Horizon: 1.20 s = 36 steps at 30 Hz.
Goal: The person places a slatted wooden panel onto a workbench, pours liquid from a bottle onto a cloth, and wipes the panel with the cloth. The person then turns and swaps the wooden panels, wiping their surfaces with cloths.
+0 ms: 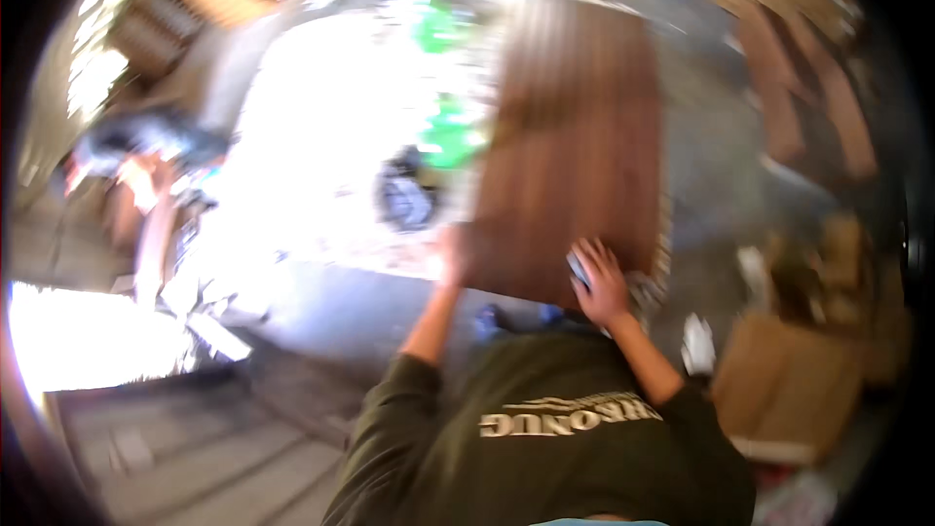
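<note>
Dark shirt [545,448] fills the lower frame. Out left, a blurred figure [146,166] sits by bright floor. Left hand [453,251] grips the brown board [575,146] at its near left edge; right hand [601,282] presses flat on the near right corner, something small beneath it. Board is lifted off the floor, not yet set down. Cardboard boxes [789,380] stand right.

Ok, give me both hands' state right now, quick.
Left hand: grips the left edge of the brown wooden board; fingers blurred.
Right hand: pressed flat on the board's near end, over a small dark object; grip unclear.
</note>
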Motion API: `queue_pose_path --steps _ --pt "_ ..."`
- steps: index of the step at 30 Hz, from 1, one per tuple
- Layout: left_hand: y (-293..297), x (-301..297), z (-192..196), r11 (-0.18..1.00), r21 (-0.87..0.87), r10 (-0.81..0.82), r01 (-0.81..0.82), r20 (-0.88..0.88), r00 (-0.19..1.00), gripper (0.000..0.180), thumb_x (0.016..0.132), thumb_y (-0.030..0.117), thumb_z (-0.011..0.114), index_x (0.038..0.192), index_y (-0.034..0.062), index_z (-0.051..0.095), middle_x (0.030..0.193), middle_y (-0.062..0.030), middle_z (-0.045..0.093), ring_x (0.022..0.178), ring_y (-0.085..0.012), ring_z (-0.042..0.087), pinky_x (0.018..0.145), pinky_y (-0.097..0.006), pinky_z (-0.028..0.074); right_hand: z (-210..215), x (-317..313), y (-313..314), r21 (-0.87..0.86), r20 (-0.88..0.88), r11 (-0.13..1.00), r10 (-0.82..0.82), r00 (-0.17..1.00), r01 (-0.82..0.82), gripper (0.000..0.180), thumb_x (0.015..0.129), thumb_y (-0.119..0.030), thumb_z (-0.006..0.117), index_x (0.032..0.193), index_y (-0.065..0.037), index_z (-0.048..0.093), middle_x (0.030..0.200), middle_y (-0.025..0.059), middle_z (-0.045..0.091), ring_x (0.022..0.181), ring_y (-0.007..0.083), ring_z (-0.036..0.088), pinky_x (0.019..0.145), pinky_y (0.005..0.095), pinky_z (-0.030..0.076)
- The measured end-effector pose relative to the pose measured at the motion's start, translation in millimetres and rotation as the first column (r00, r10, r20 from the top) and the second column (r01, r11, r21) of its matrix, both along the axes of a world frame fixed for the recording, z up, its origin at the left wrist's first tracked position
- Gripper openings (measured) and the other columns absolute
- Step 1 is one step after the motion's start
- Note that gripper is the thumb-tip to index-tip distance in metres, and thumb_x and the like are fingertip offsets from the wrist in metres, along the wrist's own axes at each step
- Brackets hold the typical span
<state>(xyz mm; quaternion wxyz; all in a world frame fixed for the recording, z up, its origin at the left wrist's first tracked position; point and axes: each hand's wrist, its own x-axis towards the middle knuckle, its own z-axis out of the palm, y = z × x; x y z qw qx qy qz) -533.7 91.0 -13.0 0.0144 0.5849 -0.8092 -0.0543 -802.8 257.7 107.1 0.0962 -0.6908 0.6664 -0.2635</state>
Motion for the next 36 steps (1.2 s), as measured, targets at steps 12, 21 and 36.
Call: queue_pose_path --steps 12,21,36 --pt "127 14 81 0.901 -0.294 0.218 -0.317 -0.325 0.920 0.035 0.081 0.021 0.059 0.115 0.0141 0.053 0.099 -0.0110 0.056 0.091 -0.0314 0.055 0.075 -0.045 0.042 -54 -147 -193 -0.137 0.036 0.988 -0.070 0.997 0.074 0.049 0.082 -0.010 0.058 0.129 -0.005 0.045 0.133 0.0163 0.047 0.126 0.0385 0.039 0.106 0.0475 0.028" --pt "332 85 35 0.414 0.496 0.858 -0.763 0.067 0.509 0.056 0.084 0.044 0.051 0.131 0.0140 0.046 0.130 -0.0134 0.047 0.118 -0.0340 0.047 0.095 -0.045 0.041 -81 -94 -225 -0.309 0.008 0.944 -0.118 0.993 0.115 0.046 0.081 -0.013 0.057 0.125 -0.005 0.047 0.122 0.0209 0.051 0.113 0.0393 0.046 0.098 0.0496 0.034" --pt "254 206 -3 0.450 0.638 0.866 -0.625 -0.139 0.481 0.038 0.083 0.034 0.047 0.111 0.0131 0.062 0.113 -0.0133 0.062 0.107 -0.0328 0.057 0.091 -0.042 0.045 8 147 -185 -0.082 0.109 0.954 0.296 0.949 -0.288 0.050 0.072 -0.015 0.067 0.118 -0.004 0.050 0.117 0.0179 0.054 0.110 0.0363 0.051 0.097 0.0449 0.040"
